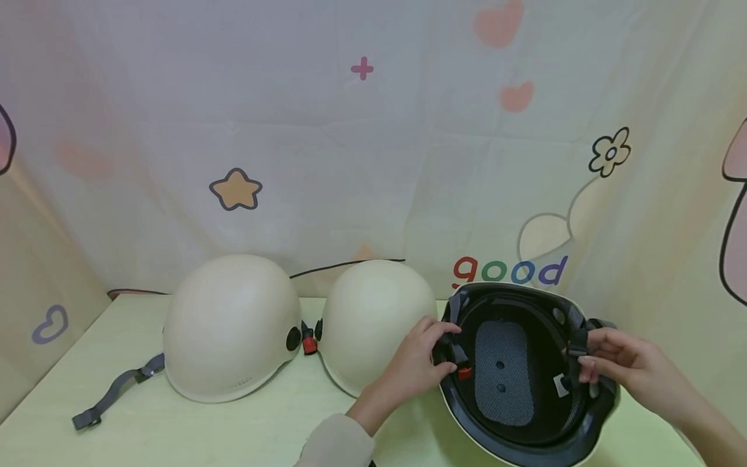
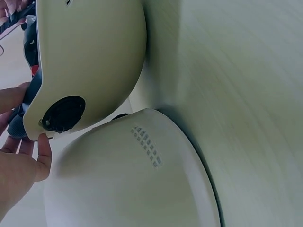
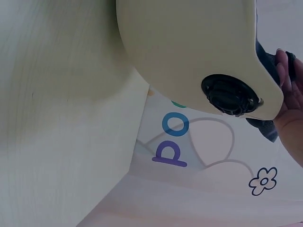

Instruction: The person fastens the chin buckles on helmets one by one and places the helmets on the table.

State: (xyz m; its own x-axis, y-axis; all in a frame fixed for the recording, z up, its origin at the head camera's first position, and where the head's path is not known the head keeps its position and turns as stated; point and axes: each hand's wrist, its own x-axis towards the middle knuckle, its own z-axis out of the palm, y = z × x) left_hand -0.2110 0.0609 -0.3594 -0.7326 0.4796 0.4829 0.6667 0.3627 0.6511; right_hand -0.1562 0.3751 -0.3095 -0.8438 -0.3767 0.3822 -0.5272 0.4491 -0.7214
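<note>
A cream helmet [image 1: 583, 447] lies upturned on the table, its black lining and grey mesh pad [image 1: 503, 389] facing me. My left hand [image 1: 411, 357] grips its left edge by the dark strap and padding, close to a red buckle piece [image 1: 464, 373]. At the right edge, my right hand [image 1: 633, 366] pinches the dark chin strap [image 1: 578, 342] between thumb and fingers. The left wrist view has the left fingers at the rim beside a round black knob [image 2: 64, 114]. In the right wrist view, the right hand [image 3: 292, 106] is partly cut off by the frame.
Two more cream helmets, one at left [image 1: 233, 324] and one in the middle [image 1: 373, 318], stand dome up on the pale table [image 1: 233, 434]. A loose grey strap [image 1: 113, 392] trails from the left one. Behind hangs a printed curtain [image 1: 327, 143].
</note>
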